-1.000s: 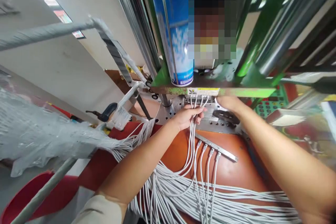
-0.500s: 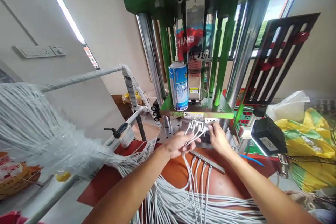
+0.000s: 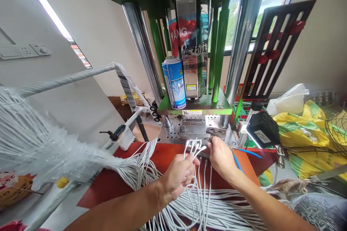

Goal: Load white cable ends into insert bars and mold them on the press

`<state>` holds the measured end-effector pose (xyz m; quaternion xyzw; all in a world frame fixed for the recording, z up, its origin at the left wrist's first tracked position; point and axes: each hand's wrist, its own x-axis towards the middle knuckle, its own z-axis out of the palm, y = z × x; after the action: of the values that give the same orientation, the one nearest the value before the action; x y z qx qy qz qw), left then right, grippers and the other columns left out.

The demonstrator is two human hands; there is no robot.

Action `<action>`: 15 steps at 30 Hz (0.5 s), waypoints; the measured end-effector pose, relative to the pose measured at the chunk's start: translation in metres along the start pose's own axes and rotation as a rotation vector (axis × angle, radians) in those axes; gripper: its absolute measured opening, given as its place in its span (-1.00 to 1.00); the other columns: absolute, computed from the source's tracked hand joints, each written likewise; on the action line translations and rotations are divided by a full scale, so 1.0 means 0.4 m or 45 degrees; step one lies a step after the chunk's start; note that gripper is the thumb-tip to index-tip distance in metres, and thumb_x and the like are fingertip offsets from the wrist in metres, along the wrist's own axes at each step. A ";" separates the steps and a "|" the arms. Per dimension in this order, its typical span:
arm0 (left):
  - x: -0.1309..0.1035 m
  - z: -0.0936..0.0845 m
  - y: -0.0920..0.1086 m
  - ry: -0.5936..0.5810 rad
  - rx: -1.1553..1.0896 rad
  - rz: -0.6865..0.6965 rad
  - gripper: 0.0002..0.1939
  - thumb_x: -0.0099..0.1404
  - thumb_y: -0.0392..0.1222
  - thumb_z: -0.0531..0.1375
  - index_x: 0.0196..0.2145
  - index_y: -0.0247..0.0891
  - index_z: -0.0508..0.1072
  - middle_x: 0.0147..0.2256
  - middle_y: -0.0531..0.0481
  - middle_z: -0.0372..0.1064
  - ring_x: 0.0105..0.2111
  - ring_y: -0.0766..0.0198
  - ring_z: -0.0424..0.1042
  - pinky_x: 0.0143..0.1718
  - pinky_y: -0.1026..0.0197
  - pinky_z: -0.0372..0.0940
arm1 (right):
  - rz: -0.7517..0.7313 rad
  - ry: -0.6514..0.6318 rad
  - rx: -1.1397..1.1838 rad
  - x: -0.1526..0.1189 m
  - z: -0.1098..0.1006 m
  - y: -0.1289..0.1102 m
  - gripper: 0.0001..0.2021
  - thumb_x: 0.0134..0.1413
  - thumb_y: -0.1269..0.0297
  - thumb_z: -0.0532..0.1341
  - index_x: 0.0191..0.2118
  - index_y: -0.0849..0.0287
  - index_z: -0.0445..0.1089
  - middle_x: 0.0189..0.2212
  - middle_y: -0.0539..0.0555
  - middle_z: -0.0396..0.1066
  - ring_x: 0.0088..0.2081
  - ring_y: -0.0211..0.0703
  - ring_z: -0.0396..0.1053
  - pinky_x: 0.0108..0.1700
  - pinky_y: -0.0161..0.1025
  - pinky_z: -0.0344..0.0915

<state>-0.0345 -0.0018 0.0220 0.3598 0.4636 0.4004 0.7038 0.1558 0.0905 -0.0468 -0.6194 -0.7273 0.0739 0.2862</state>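
My left hand has its fingers closed round a small bunch of white cables, held just below their moulded plug ends, which fan up and out past my knuckles. My right hand sits just beside them, fingers pinched together at the rightmost plugs, though I cannot tell how firmly they grip. I judge these leads light and limp (they droop wherever nothing supports them), with smooth jackets likely to slide through a loose grip; the stiffer plug ends, or the wire right behind them, look like the best place to hold. Below and behind my fingers the rest of the cable pile spreads loose across the red worktop. Off to the left, a thick wrapped bundle of the same wire hangs over a rail. Just beyond my fingertips lies the metal mould plate of the green press, apart from the plugs I hold. On the press ledge, further still, stands a blue spray can. Right of my right hand sits a black box, with yellow bags behind it.
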 end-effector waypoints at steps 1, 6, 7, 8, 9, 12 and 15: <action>-0.021 0.001 0.008 -0.032 0.028 0.000 -0.48 0.29 0.30 0.26 -0.31 -0.29 0.37 -0.68 0.29 -0.06 -0.70 0.50 -0.22 -0.65 0.31 -0.28 | 0.036 -0.019 0.009 0.006 -0.004 0.012 -0.83 0.40 0.30 0.01 -0.27 0.13 0.25 -0.34 0.14 0.39 -0.29 -0.01 0.37 -0.26 -0.16 0.12; -0.076 -0.042 0.068 -0.197 0.499 0.174 -0.47 0.41 0.28 0.15 -0.30 -0.32 0.41 -0.66 0.25 -0.09 -0.64 0.45 -0.18 -0.60 0.28 -0.24 | 0.032 -0.145 0.183 0.014 -0.022 0.080 -0.82 0.30 0.31 0.07 -0.34 0.16 0.32 -0.27 0.25 0.43 -0.12 0.14 0.38 -0.03 0.00 0.21; -0.075 -0.054 0.081 -0.209 0.619 0.239 -0.47 0.43 0.27 0.14 -0.30 -0.33 0.41 -0.63 0.23 -0.09 -0.61 0.43 -0.15 -0.58 0.28 -0.21 | 0.007 -0.162 0.245 0.009 -0.026 0.085 -0.81 0.29 0.28 0.09 -0.34 0.17 0.35 -0.21 0.29 0.43 -0.03 0.20 0.36 0.05 0.08 0.19; -0.072 -0.065 0.093 -0.220 0.716 0.298 -0.48 0.44 0.26 0.12 -0.31 -0.32 0.40 -0.59 0.21 -0.07 -0.58 0.42 -0.12 -0.55 0.28 -0.17 | -0.016 -0.174 0.317 0.003 -0.032 0.085 -0.80 0.30 0.24 0.10 -0.31 0.18 0.39 -0.11 0.33 0.43 0.06 0.26 0.31 0.12 0.16 0.16; -0.070 -0.071 0.105 -0.238 0.793 0.337 -0.49 0.46 0.24 0.10 -0.31 -0.32 0.40 -0.56 0.19 -0.05 -0.55 0.41 -0.10 -0.53 0.28 -0.12 | -0.039 -0.188 0.400 -0.005 -0.040 0.080 -0.76 0.31 0.18 0.10 -0.24 0.19 0.43 0.00 0.35 0.41 0.15 0.28 0.25 0.18 0.21 0.12; -0.071 -0.064 0.133 -0.318 0.958 0.358 -0.56 0.51 0.13 0.07 -0.32 -0.31 0.39 -0.49 0.13 0.05 -0.50 0.39 -0.01 -0.47 0.29 -0.01 | -0.137 -0.287 0.690 -0.032 -0.074 0.034 -0.56 0.44 -0.02 -0.04 0.09 0.12 0.43 0.14 0.26 0.37 0.22 0.12 0.25 0.22 0.12 0.20; -0.076 -0.035 0.153 -0.414 1.171 0.367 -0.68 0.53 -0.07 0.04 -0.32 -0.29 0.39 -0.48 0.11 0.12 -0.48 0.37 0.07 -0.44 0.29 0.04 | -0.212 -0.554 1.106 -0.057 -0.117 -0.030 -0.46 0.48 -0.12 -0.12 0.11 0.11 0.43 -0.08 0.18 0.52 -0.07 -0.05 0.49 -0.04 -0.08 0.41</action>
<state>-0.0694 -0.0013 0.0822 0.7504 0.4221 0.1867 0.4732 0.1710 0.0547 -0.0101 -0.3529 -0.7190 0.4749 0.3646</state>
